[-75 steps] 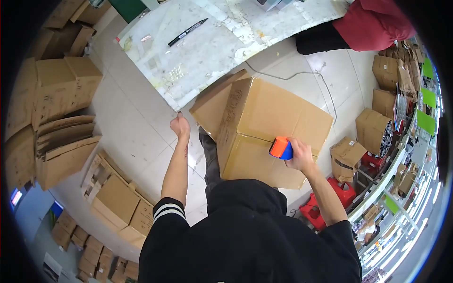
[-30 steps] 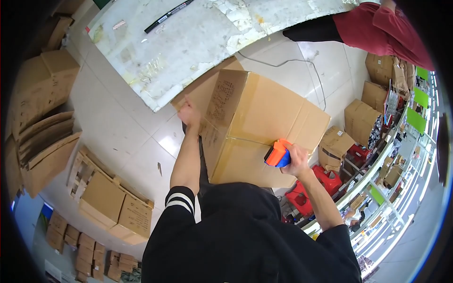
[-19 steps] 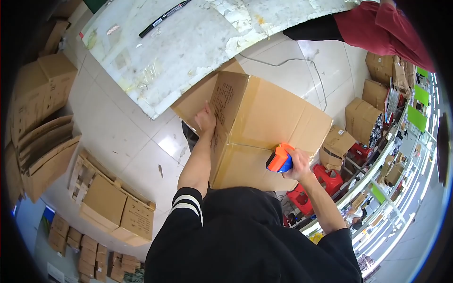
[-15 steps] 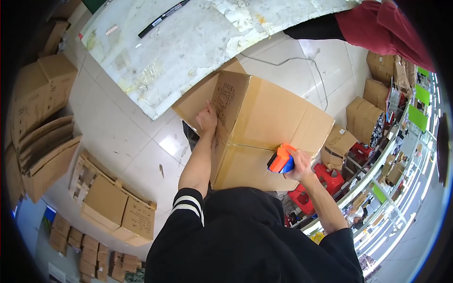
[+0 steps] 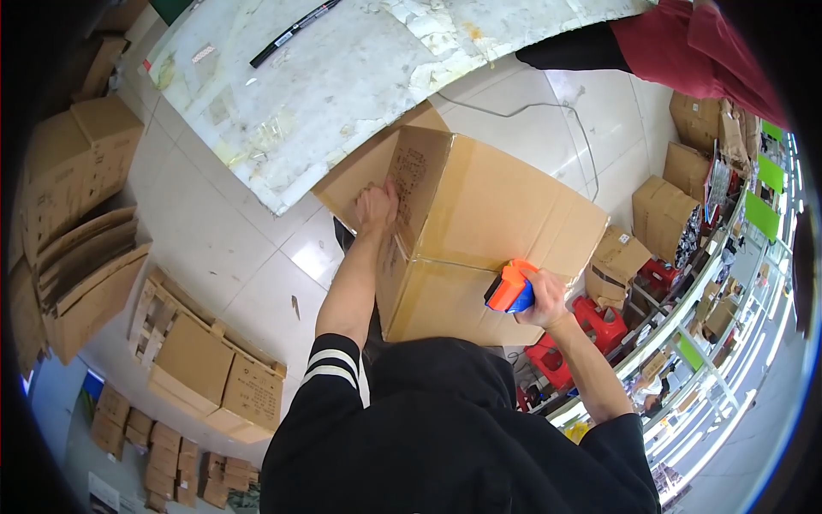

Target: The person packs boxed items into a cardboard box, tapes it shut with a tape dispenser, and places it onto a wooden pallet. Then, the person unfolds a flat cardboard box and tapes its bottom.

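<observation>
A large cardboard box (image 5: pixel 488 201), with tape along its seams, stands tilted before me. My right hand (image 5: pixel 545 300) is closed round an orange and blue tape dispenser (image 5: pixel 512 289), over the box's near right part. At the box's left side, which bears dark writing, my left hand (image 5: pixel 377 208) touches the cardboard with its fingers slightly bent and apart, holding nothing. Behind that hand, a brown cardboard panel (image 5: pixel 349 176) slants out beside the box, below the table edge.
A worn white table (image 5: pixel 282 111) with a black marker (image 5: pixel 295 32) lies ahead. Another person in a red top (image 5: pixel 702 47) is at upper right. Stacked cartons (image 5: pixel 90 171) are at left, a pallet (image 5: pixel 154 317) at lower left, and red stools (image 5: pixel 599 321) at right.
My left hand has moved right, from beside the box onto its left side, and its fingers have loosened. The dispenser stays in my right hand. The view has shifted.
</observation>
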The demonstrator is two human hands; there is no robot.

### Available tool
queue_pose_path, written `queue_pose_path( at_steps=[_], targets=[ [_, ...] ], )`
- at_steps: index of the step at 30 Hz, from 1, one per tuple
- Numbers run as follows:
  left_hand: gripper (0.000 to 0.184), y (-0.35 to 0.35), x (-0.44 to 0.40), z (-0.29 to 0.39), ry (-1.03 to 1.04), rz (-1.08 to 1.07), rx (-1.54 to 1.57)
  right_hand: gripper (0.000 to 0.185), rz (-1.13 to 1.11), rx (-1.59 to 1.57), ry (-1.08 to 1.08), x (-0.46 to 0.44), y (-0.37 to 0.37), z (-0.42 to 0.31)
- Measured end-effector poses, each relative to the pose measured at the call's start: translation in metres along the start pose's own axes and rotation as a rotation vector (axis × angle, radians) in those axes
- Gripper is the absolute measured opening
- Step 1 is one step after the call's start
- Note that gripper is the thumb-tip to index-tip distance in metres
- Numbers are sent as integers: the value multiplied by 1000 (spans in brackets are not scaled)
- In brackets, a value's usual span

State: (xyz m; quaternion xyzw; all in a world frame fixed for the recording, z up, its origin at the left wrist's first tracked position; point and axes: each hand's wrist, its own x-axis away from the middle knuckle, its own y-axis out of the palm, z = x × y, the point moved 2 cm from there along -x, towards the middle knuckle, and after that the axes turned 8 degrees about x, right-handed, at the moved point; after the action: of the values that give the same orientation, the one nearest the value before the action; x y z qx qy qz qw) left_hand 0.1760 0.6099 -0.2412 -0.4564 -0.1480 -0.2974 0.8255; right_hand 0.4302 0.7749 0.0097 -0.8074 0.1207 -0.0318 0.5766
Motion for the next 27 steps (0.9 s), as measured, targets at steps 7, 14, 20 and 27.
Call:
queue_pose_path(
  at_steps=[7,14,20,27],
  targets=[
    [63,15,-1,-1,-270,7,261,46,15,30,10,3,-3,1],
    [68,26,-12,-21,-256,-305,507,52,-30,-19,0,-6,-4,4],
    [76,-35,61,53,-365,-712,1148,57,-6,-51,-1,-8,10,8],
    [69,-100,143,137,-180,-156,419,63,44,-62,16,6,-33,1]
  ],
)
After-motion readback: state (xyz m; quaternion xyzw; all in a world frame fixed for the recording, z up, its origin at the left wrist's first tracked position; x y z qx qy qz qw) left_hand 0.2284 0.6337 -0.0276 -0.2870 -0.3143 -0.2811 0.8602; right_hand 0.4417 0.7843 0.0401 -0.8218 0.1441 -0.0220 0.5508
